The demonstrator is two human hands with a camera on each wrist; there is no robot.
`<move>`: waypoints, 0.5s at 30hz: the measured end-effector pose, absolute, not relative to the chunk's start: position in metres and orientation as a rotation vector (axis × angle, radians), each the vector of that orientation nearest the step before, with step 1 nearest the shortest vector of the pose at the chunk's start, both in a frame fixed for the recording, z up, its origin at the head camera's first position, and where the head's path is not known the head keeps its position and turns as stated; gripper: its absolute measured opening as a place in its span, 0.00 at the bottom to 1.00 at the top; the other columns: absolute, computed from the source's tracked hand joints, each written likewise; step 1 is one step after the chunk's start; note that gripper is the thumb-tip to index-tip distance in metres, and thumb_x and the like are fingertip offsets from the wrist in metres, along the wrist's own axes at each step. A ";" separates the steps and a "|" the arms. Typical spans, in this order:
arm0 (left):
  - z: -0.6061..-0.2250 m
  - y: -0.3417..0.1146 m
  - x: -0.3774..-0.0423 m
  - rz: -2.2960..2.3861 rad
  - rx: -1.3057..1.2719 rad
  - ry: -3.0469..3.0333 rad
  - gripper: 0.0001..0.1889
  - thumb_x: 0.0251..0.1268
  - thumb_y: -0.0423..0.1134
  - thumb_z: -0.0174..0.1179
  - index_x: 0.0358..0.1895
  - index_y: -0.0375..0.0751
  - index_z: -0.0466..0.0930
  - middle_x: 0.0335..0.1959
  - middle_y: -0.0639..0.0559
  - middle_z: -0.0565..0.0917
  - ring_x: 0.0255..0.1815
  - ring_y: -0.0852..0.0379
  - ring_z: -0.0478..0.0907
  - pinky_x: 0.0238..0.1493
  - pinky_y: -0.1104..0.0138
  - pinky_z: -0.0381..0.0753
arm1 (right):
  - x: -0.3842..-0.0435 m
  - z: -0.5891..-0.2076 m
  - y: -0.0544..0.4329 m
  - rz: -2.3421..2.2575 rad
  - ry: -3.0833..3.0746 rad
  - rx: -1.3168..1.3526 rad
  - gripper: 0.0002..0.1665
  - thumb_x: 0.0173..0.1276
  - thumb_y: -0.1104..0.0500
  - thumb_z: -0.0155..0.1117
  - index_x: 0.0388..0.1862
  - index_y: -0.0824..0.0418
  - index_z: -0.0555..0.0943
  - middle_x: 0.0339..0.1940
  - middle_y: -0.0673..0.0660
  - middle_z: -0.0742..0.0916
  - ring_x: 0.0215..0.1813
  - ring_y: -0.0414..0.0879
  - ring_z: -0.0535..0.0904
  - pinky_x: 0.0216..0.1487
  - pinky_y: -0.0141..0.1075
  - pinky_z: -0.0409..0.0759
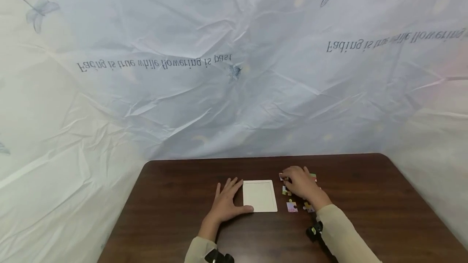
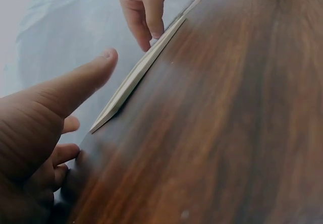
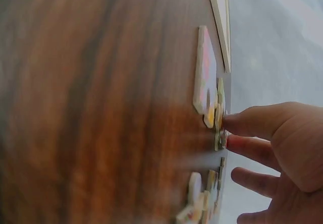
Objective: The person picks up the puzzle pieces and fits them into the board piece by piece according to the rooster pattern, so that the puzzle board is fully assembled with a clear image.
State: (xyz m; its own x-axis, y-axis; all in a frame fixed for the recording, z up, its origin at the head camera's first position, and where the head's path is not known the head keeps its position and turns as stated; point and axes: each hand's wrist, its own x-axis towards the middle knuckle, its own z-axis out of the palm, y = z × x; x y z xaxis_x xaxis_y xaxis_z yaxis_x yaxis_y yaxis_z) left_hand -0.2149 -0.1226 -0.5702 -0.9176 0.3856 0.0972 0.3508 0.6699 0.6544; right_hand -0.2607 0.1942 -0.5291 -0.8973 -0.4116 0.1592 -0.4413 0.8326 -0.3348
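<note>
A cream-white square tray (image 1: 259, 196) with a raised rim lies flat on the table. My left hand (image 1: 226, 203) is spread at its left side, fingers straight, the thumb over the near left corner. From the left wrist view, the thumb (image 2: 86, 82) looks straight beside the tray's edge. To the right of the tray, my right hand (image 1: 301, 182) reaches over jigsaw pieces and pinches the far-left puzzle piece (image 1: 281, 177) between thumb and forefinger. A pink and lilac puzzle piece (image 1: 292, 206) lies nearest me. The hand partly covers several others.
Another puzzle piece (image 1: 286, 191) and a yellow-marked puzzle piece (image 1: 308, 207) lie under or near the right wrist. The brown wooden table (image 1: 175, 214) ends at a rounded back edge. Behind it hangs a pale, wrinkled sheet (image 1: 234, 104) with printed words and dragonflies.
</note>
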 end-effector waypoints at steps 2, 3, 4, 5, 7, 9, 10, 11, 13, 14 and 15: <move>-0.569 -0.122 -0.215 1.074 0.640 2.839 0.55 0.57 0.68 0.75 0.83 0.44 0.64 0.84 0.39 0.60 0.86 0.35 0.50 0.80 0.32 0.35 | -0.262 -0.525 0.194 0.538 -2.936 0.687 0.15 0.70 0.67 0.73 0.54 0.60 0.91 0.55 0.60 0.90 0.63 0.65 0.81 0.67 0.82 0.59; -0.568 -0.122 -0.216 1.068 0.646 2.844 0.55 0.57 0.68 0.75 0.83 0.43 0.64 0.84 0.39 0.60 0.86 0.35 0.50 0.80 0.32 0.35 | -0.262 -0.523 0.193 0.515 -2.937 0.693 0.15 0.69 0.68 0.73 0.53 0.59 0.91 0.54 0.59 0.90 0.62 0.64 0.81 0.67 0.82 0.59; -0.567 -0.121 -0.216 1.063 0.650 2.848 0.55 0.56 0.67 0.75 0.83 0.43 0.63 0.84 0.39 0.60 0.86 0.35 0.50 0.80 0.32 0.35 | -0.263 -0.520 0.192 0.496 -2.939 0.706 0.15 0.69 0.68 0.74 0.52 0.59 0.92 0.53 0.58 0.90 0.61 0.63 0.82 0.67 0.82 0.59; -0.567 -0.121 -0.217 1.057 0.649 2.849 0.56 0.56 0.67 0.75 0.83 0.43 0.63 0.84 0.39 0.60 0.86 0.35 0.49 0.80 0.32 0.35 | -0.264 -0.518 0.192 0.477 -2.944 0.720 0.15 0.68 0.68 0.75 0.52 0.58 0.92 0.52 0.58 0.91 0.61 0.63 0.82 0.67 0.82 0.60; -0.564 -0.121 -0.217 1.050 0.632 2.844 0.57 0.55 0.68 0.76 0.84 0.44 0.62 0.84 0.40 0.59 0.86 0.36 0.49 0.80 0.33 0.35 | -0.266 -0.515 0.190 0.466 -2.956 0.744 0.14 0.67 0.68 0.76 0.50 0.58 0.92 0.50 0.56 0.91 0.59 0.61 0.83 0.67 0.81 0.59; -0.563 -0.121 -0.217 1.037 0.616 2.834 0.59 0.53 0.69 0.76 0.84 0.46 0.61 0.85 0.41 0.58 0.86 0.36 0.48 0.80 0.33 0.34 | -0.266 -0.513 0.188 0.462 -2.972 0.754 0.14 0.66 0.67 0.77 0.49 0.58 0.92 0.49 0.55 0.92 0.58 0.60 0.84 0.68 0.81 0.58; -0.563 -0.122 -0.217 1.033 0.614 2.830 0.60 0.52 0.69 0.77 0.85 0.46 0.60 0.85 0.41 0.58 0.86 0.37 0.48 0.80 0.33 0.34 | -0.265 -0.512 0.187 0.467 -2.984 0.756 0.14 0.65 0.67 0.77 0.50 0.58 0.92 0.49 0.55 0.92 0.58 0.61 0.84 0.69 0.81 0.58; -0.563 -0.122 -0.217 1.022 0.609 2.825 0.60 0.51 0.69 0.77 0.85 0.47 0.60 0.85 0.41 0.58 0.86 0.37 0.48 0.81 0.33 0.34 | -0.265 -0.512 0.186 0.464 -2.992 0.760 0.14 0.65 0.67 0.78 0.49 0.59 0.92 0.48 0.55 0.92 0.57 0.61 0.84 0.69 0.80 0.58; -0.563 -0.123 -0.218 1.003 0.618 2.823 0.61 0.50 0.69 0.78 0.85 0.47 0.60 0.85 0.41 0.57 0.86 0.37 0.48 0.81 0.33 0.35 | -0.264 -0.512 0.185 0.442 -3.006 0.764 0.13 0.66 0.67 0.78 0.49 0.60 0.92 0.48 0.55 0.92 0.57 0.61 0.84 0.69 0.80 0.59; -0.564 -0.123 -0.219 0.996 0.630 2.825 0.61 0.49 0.68 0.79 0.85 0.46 0.61 0.85 0.40 0.57 0.86 0.37 0.48 0.80 0.33 0.35 | -0.265 -0.511 0.184 0.429 -3.015 0.765 0.13 0.66 0.67 0.77 0.49 0.60 0.91 0.48 0.56 0.92 0.57 0.61 0.84 0.69 0.80 0.59; -0.564 -0.123 -0.219 0.991 0.638 2.825 0.61 0.49 0.68 0.80 0.84 0.45 0.61 0.85 0.40 0.57 0.86 0.37 0.48 0.80 0.33 0.35 | -0.264 -0.511 0.184 0.412 -3.023 0.770 0.13 0.66 0.67 0.77 0.50 0.60 0.91 0.48 0.56 0.91 0.57 0.61 0.84 0.69 0.79 0.60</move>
